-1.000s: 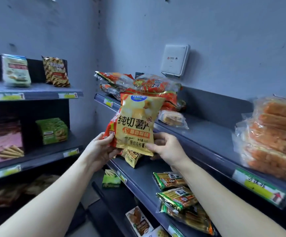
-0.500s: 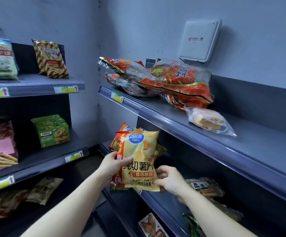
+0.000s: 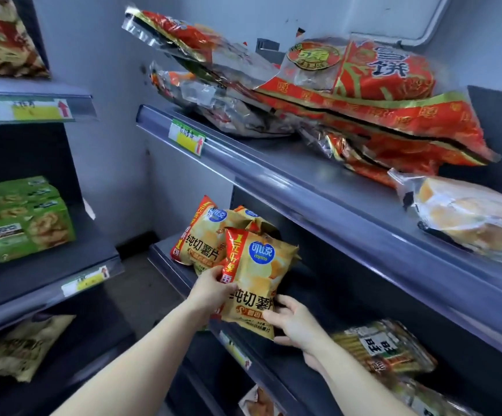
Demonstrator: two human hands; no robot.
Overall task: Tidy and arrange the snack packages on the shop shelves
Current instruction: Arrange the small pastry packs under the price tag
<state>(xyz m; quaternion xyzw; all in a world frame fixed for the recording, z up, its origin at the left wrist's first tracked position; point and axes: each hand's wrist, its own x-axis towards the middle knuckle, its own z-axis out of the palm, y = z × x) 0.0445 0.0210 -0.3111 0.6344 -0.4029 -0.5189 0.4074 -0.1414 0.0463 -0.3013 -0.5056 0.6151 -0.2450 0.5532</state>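
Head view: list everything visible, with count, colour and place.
held chip bag: one, yellow and red, at middle right shelf front
other chip bags: at least two, yellow and red, behind it on that shelf
cracker packs: several, red and clear, piled on top right shelf
bread bag: one, clear, top right shelf
green boxes: at least two, left middle shelf
stick-snack packs: several, yellow-green, right of the hands
left hand: grips held bag's left edge
right hand: holds its lower right corner
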